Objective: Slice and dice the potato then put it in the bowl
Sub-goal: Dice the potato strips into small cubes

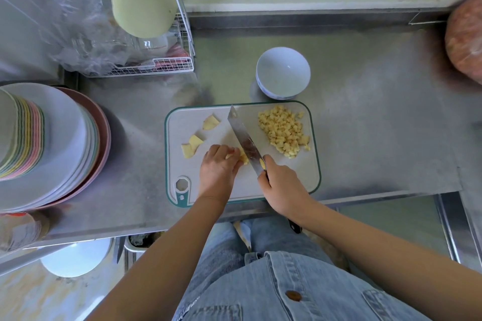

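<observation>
Steel counter [365, 112], white cutting board [294, 177] at its front edge, dicing under way.
Left hand [217, 167]: fingers curled down over a potato piece [242, 156], pinning it to the board right against the blade. Right hand [281, 185]: wrapped tight round the handle of the knife [243, 138], blade angled away to the far left, its edge on the held piece. Diced pile [284, 130] sits on the board's right half, right of the blade. Uncut slices [191, 146] lie on the board's left side, more at the far left corner. Bowl [283, 73] stands upright on the counter just beyond the board's far edge. Plate stack [52, 143] far left, wire rack [180, 60] back left.
</observation>
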Motion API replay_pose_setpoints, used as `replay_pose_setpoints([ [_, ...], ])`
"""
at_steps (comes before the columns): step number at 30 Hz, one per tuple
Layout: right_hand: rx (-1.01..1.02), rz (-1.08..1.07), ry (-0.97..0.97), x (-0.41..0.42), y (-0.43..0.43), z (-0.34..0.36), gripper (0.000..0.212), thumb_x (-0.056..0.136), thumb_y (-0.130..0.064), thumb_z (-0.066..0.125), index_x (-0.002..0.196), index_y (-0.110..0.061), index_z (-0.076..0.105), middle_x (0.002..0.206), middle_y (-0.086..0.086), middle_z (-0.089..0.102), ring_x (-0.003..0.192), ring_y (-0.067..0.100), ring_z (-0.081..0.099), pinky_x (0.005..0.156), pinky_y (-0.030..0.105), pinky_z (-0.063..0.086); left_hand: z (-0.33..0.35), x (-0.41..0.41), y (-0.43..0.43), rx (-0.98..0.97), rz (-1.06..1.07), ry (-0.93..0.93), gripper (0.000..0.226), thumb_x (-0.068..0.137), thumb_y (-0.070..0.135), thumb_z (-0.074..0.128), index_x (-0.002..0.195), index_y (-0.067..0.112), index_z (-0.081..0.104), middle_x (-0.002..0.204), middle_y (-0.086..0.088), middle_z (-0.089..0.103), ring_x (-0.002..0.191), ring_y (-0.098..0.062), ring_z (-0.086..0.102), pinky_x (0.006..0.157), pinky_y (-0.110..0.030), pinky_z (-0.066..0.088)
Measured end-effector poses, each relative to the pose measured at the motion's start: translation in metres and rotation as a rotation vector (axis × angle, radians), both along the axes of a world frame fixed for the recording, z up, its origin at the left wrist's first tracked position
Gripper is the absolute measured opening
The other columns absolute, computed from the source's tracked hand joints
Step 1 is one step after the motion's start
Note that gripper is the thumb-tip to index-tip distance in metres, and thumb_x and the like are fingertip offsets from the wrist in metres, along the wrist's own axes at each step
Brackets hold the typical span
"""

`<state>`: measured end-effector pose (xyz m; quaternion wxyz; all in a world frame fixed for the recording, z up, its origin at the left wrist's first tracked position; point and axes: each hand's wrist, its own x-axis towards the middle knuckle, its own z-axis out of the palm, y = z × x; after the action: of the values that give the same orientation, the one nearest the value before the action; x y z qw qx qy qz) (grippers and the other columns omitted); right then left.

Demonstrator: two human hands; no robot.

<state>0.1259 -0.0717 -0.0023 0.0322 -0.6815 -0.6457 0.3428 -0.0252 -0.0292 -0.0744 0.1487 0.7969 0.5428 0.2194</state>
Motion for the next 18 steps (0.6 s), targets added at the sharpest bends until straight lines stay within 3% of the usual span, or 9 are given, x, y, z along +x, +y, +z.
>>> replay_pose_setpoints([
  [11,-0.006,-0.066,-0.046,-0.010,-0.003,-0.020,0.033,0.096,-0.013,0.039,0.127,-0.003,0.042,0.062,0.001,0.044,0.062,0.028,0.050,0.056,0.034,0.031,-0.001,-0.001,0.005,-0.031,-0.025,0.032,0.020,0.064,0.009,0.087,0.078,0.006,0.073,0.070,-0.006,0.062,0.067,-0.030,0.059,0.055,-0.031,0.051],
  [18,0.025,-0.119,0.072,0.002,-0.003,-0.013,0.028,0.097,-0.010,0.040,0.123,-0.001,0.046,0.052,-0.002,0.040,0.046,0.017,0.040,0.045,0.030,0.023,0.004,-0.002,0.005,-0.073,-0.005,-0.003,0.019,0.065,0.008,0.086,0.079,0.006,0.074,0.074,-0.009,0.062,0.067,-0.032,0.058,0.054,-0.031,0.050],
])
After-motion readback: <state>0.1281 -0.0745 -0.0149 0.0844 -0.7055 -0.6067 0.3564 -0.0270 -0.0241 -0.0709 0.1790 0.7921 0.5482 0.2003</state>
